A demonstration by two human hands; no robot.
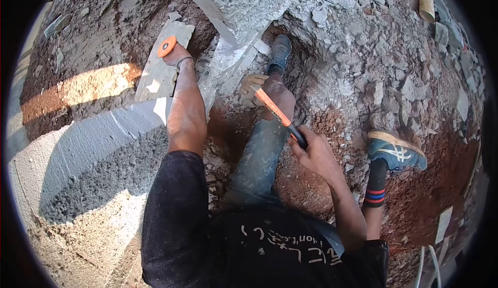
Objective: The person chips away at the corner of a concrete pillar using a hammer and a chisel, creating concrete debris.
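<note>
My left hand (178, 54) is closed around a chisel (166, 46), seen almost end-on, with a round orange guard and a dark centre. It is over a flat grey slab (179, 31); whether the chisel's tip touches the slab is hidden. My right hand (313, 151) grips the black end of a hammer (275, 110), whose orange shaft points up and left. The hammer's head is near my bent leg, apart from the chisel, and its shape is hard to make out.
A grey block wall (104, 145) runs along the left. A rough concrete column (244, 8) stands ahead. Rubble and loose stones (358, 86) cover the slope at right. One shoe (397, 152) rests there; the other (280, 52) is in a hollow beside the column.
</note>
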